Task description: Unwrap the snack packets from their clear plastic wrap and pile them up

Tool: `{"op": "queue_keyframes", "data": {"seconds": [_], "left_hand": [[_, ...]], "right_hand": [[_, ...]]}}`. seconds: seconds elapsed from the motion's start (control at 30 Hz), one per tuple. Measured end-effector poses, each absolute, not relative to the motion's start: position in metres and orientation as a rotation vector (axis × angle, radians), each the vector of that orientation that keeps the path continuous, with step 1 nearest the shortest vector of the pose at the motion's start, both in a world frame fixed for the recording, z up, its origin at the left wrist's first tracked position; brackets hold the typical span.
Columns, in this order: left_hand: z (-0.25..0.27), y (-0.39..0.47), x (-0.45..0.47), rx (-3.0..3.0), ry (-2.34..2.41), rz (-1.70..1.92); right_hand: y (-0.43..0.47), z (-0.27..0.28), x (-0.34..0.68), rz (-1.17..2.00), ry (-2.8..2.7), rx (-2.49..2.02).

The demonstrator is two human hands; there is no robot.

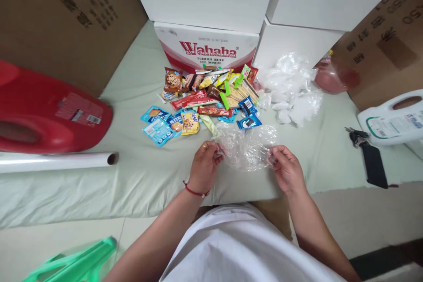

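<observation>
The left hand is pinching one side of a crinkled piece of clear plastic between thumb and fingers, while the right hand is pinching its opposite side, and the plastic is stretching between them above the near part of the pale green cloth. Just beyond it, wrapped snacks are lying heaped before a Wahaha carton, with bunched translucent plastic sitting to their right.

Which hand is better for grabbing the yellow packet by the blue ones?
Probably the left hand: it's nearer the yellow packet, while the right hand is across the clear plastic bag. Both hold the bag, so the left would need to let go.
</observation>
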State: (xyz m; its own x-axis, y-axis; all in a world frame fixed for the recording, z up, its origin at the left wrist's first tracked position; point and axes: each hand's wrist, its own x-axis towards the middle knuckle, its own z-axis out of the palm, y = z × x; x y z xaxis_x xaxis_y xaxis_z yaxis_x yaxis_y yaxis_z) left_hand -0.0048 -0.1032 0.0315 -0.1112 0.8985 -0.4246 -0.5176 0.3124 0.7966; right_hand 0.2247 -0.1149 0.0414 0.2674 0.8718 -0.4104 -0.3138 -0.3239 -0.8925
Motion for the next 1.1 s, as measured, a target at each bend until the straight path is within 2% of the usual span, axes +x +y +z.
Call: {"op": "queue_keyframes", "data": {"seconds": [0.2,0.5,0.67,0.73,0.87,1.1], "left_hand": [[0.023,-0.098,-0.030,0.364,1.277,1.331],[0.018,-0.104,-0.070,0.533,1.486,1.103],[0.024,-0.114,-0.074,1.029,1.988,1.474],[0.032,-0.124,-0.058,1.319,1.950,1.495],[0.040,-0.137,0.000,1.756,1.478,1.066],[0.021,-0.116,0.068,1.746,1.431,0.549]], "right_hand": [[-0.115,0.034,0.248,1.302,-0.623,-1.523],[-0.123,0.017,0.251,1.368,-0.730,-1.580],[-0.127,0.018,0.245,1.412,-0.774,-1.600],[-0.129,0.020,0.241,1.424,-0.798,-1.602],[-0.134,0.022,0.234,1.437,-0.830,-1.597],[-0.143,0.022,0.226,1.461,-0.826,-1.554]]}}
